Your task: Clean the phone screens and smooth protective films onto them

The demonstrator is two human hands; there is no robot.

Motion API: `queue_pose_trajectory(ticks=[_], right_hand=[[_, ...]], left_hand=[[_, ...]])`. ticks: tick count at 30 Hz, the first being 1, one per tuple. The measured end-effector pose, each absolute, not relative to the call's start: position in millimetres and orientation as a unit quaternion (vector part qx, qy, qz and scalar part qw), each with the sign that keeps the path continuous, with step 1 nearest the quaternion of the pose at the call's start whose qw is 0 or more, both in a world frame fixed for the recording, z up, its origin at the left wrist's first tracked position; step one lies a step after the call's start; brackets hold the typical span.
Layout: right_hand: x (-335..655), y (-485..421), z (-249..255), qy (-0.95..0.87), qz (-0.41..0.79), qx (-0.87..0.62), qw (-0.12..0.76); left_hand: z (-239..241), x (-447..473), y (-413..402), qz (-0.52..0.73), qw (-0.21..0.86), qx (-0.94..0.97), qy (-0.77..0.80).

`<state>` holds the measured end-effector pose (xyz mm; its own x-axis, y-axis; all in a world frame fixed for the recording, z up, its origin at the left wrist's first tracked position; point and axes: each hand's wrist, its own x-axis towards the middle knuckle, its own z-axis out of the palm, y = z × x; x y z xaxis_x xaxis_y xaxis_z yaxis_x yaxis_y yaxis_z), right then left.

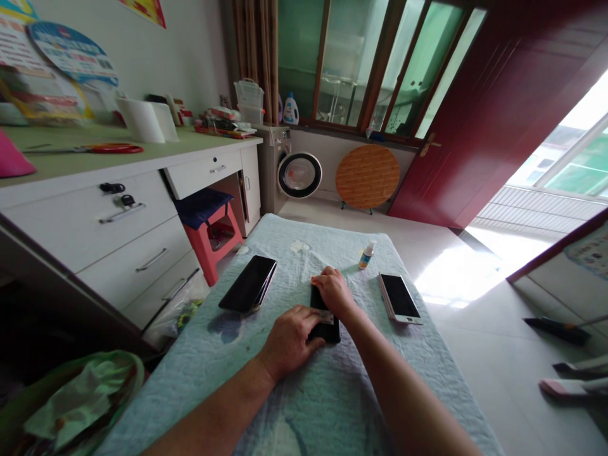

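A black smartphone (327, 332) lies on the cloth-covered table in front of me. My left hand (295, 332) grips its near left side, thumb along the lower edge and fingers across it. My right hand (335, 290) is closed over the far end of the phone, fingers bent and pressed down. A bit of orange shows at those fingertips, too small to name. Between the hands a pale patch shows on the phone. To the left lie stacked dark phones (249, 283), to the right a white-framed phone (400, 297) on another flat piece. A small spray bottle (366, 255) stands beyond my right hand.
A light blue quilted cloth (327, 237) covers the table. A desk with drawers (137, 209) and a red stool (216, 237) stand at left. A waste basket (135, 373) is at lower left. Beyond are an open washing machine (273, 171) and a round wooden board (368, 176).
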<state>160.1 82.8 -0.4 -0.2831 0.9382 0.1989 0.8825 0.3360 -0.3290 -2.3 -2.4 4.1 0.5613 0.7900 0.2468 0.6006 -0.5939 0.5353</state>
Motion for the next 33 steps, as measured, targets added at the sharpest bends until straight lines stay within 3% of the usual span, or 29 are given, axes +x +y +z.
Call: queue_pose_trajectory(ticks=[16,23,33], right_hand=[[161,61,3,-0.814,0.106,-0.539,0.187],[164,31,6,-0.816,0.134,-0.527,0.195],[175,14,20,-0.842,0.183,-0.476,0.178]], left_hand=[[4,-2,-4,0.240,0.207,0.852,0.417],[-11,-1,0,0.298,0.206,0.830,0.424],[-20,-5,5,0.335,0.129,0.842,0.402]])
